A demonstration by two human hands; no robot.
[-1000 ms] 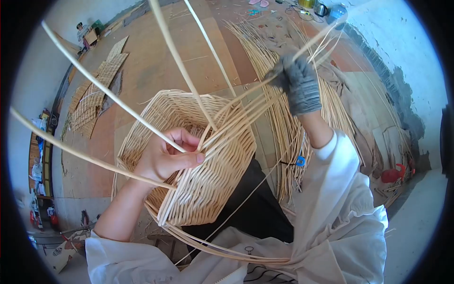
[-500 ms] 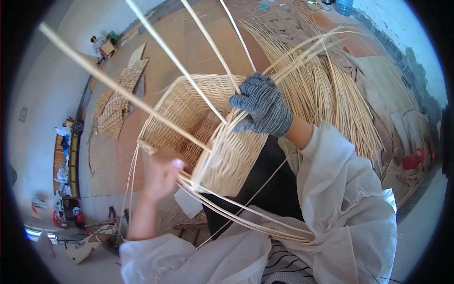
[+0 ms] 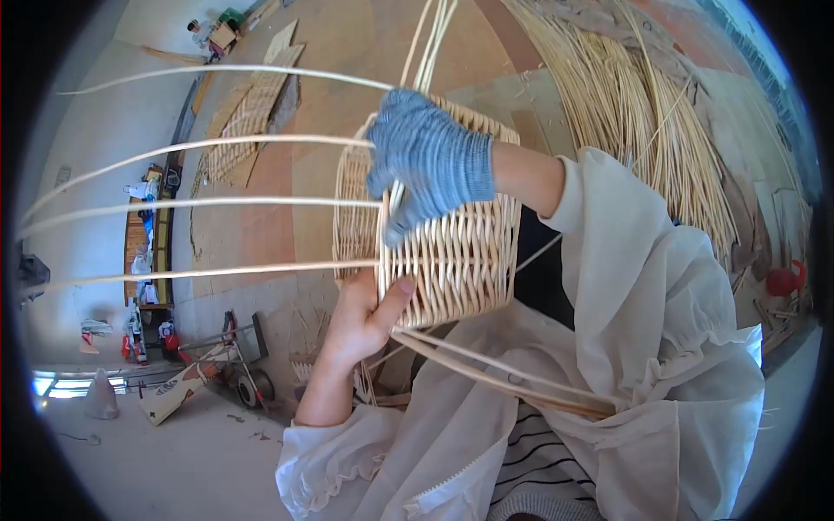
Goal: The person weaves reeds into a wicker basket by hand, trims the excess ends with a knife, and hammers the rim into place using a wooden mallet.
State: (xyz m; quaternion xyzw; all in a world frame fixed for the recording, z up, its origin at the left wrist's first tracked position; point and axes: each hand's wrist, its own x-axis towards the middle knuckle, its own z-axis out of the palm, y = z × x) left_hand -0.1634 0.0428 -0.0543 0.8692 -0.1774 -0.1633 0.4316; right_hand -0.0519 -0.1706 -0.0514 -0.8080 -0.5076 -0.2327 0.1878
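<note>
A wicker basket is tipped on its side in front of me, its woven wall facing me and its opening to the left. My left hand, bare, grips the rim's lower part, thumb outside and fingers hidden behind the wall. In a grey knitted glove, my right hand is closed over the upper rim and a bunch of thin willow rods that passes up beyond it. Several long upright stakes stick out leftward from the rim. More rods trail from the basket's lower corner across my lap.
A large bundle of loose willow rods lies on the floor at right. Woven panels rest at upper left, with a person beyond them. A low shelf lines the left wall; a wheeled cart stands below. A red object sits far right.
The basket has turned so its outer wall faces me and its stakes swing from upper left to left. My left hand has moved right onto the rim. My gloved hand has shifted left.
</note>
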